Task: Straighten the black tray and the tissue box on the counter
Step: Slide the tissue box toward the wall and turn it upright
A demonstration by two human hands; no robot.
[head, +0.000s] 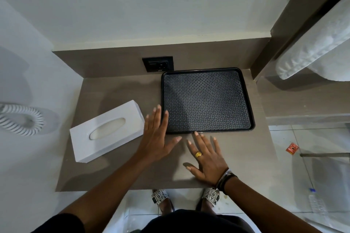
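Observation:
The black tray (207, 100), patterned inside, lies flat at the back right of the grey counter (117, 91), its edges roughly square to the wall. A white tissue box (107, 130) sits at the left, turned at an angle to the counter's edges. My left hand (158, 134) is open between box and tray, its fingertips by the tray's left rim, holding nothing. My right hand (206, 159), wearing a gold ring and wrist bands, lies open on the counter just in front of the tray, fingertips near the front rim.
A black wall socket (158, 63) sits on the backsplash behind the tray. A coiled white cord (20, 119) hangs at the left. White bedding (314, 51) is at the right. My sandalled feet (186, 197) stand below the counter's front edge, on a tiled floor with a red wrapper (292, 148).

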